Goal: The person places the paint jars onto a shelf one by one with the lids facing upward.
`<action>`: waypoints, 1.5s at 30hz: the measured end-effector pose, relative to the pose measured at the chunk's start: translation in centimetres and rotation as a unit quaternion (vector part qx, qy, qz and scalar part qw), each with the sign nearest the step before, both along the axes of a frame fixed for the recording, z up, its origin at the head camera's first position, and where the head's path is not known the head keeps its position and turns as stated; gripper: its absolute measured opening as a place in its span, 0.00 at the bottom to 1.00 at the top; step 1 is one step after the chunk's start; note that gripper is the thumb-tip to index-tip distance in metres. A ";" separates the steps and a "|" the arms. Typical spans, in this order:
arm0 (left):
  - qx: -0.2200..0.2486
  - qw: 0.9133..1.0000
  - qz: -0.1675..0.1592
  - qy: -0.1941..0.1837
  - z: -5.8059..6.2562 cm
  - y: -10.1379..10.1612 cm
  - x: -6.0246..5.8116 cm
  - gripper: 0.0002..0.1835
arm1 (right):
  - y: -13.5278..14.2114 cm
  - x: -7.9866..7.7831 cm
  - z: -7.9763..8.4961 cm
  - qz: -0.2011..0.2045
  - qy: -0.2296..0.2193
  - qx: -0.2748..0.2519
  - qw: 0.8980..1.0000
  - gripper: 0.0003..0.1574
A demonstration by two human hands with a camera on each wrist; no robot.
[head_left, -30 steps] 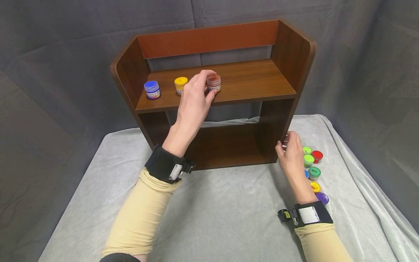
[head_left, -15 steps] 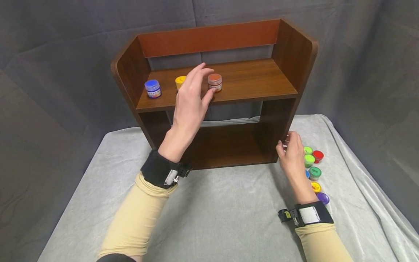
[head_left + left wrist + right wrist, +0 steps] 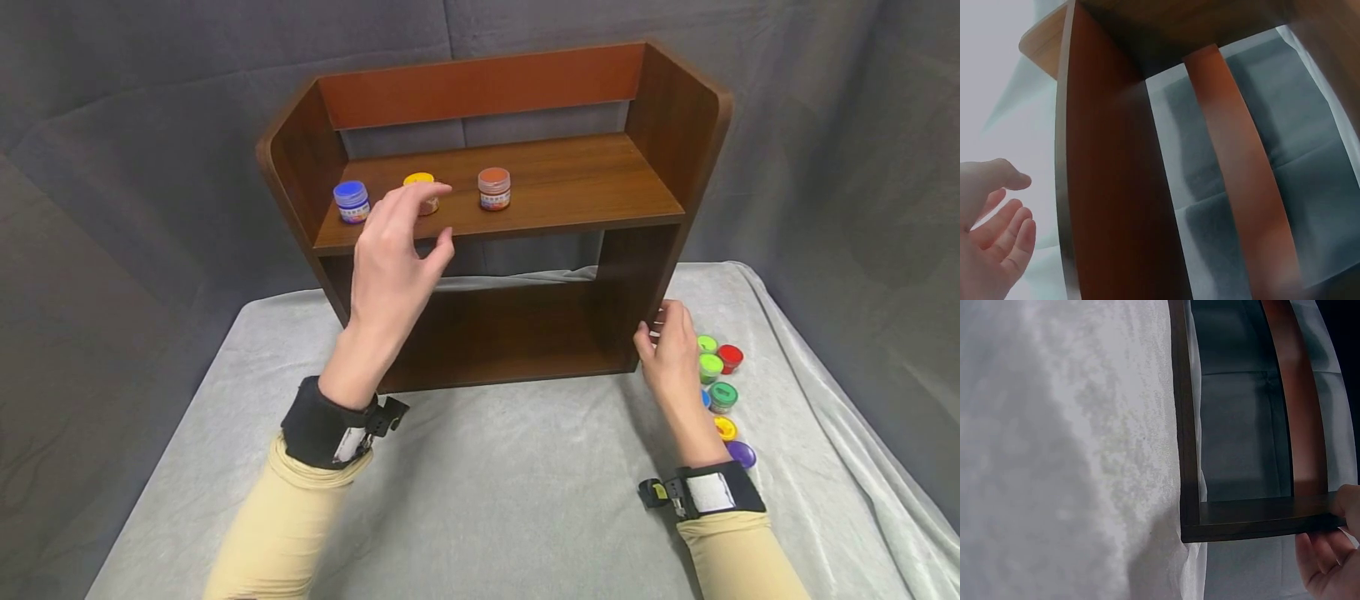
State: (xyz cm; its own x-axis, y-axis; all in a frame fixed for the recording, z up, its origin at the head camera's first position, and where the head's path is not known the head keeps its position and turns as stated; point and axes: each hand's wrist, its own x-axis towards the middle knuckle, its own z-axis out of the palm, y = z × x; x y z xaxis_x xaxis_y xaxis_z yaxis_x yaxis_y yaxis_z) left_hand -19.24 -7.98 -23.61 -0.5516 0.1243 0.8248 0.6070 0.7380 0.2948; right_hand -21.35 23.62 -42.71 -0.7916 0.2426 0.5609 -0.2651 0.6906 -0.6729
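Observation:
A dark wooden shelf unit (image 3: 585, 179) stands on the cloth-covered table. Along its upper board are three small paint jars: a blue one (image 3: 352, 202) at the left, a yellow one (image 3: 417, 178) partly behind my left hand, and a reddish-brown one (image 3: 494, 190) near the middle. My left hand (image 3: 393, 258) is in front of the upper board, holding nothing, with thumb and fingers spread apart. At the unit's right side panel, my right hand (image 3: 669, 358) grips the front edge; in the right wrist view its thumb and fingers (image 3: 1322, 550) lie on opposite faces of the panel.
To the right of my right hand, several more jars stand on the table, including a red one (image 3: 730, 358), a dark green one (image 3: 723, 396) and a purple one (image 3: 741, 454). Grey cloth (image 3: 150, 150) hangs behind and at both sides.
My left hand has let go of the reddish-brown jar and drawn back to the left and down. That jar stays on the upper board. My right hand has stayed on the side panel.

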 end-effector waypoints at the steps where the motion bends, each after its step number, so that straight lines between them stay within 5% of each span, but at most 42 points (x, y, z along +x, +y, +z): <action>1: 0.000 1.000 0.004 -0.006 -0.1 -0.3 0.2 0.21 | 0.0 0.0 0.0 0.000 0.000 0.000 1.000 0.16; 13: -0.025 0.997 0.037 -0.062 -1.7 -3.3 1.7 0.17 | 0.0 -0.1 0.1 0.002 -0.004 0.000 1.000 0.16; 27: -0.088 0.981 -0.008 -0.171 -4.9 -8.8 3.5 0.13 | 0.3 0.0 0.3 0.003 0.002 -0.005 1.000 0.15; 31: -0.130 0.963 -0.029 -0.236 -5.6 -10.4 3.9 0.13 | 0.4 0.2 0.5 0.002 -0.001 -0.005 1.000 0.15; 38: -0.208 0.905 -0.051 -0.366 -7.0 -12.5 3.8 0.14 | 0.5 0.2 0.5 -0.001 -0.007 -0.009 1.000 0.15; 45: -0.257 0.858 -0.027 -0.444 -8.7 -14.0 3.5 0.15 | 0.4 0.2 0.6 0.000 -0.019 -0.005 1.000 0.15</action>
State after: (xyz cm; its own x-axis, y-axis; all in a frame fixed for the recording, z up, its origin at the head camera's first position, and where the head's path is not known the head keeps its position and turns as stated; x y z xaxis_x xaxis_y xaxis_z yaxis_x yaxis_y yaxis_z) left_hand -15.71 -21.97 -32.35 -0.9160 0.3909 -0.0898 0.3486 0.8868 0.3035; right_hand -21.16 24.00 -42.14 -0.8125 0.2481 0.5276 -0.2388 0.6839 -0.6894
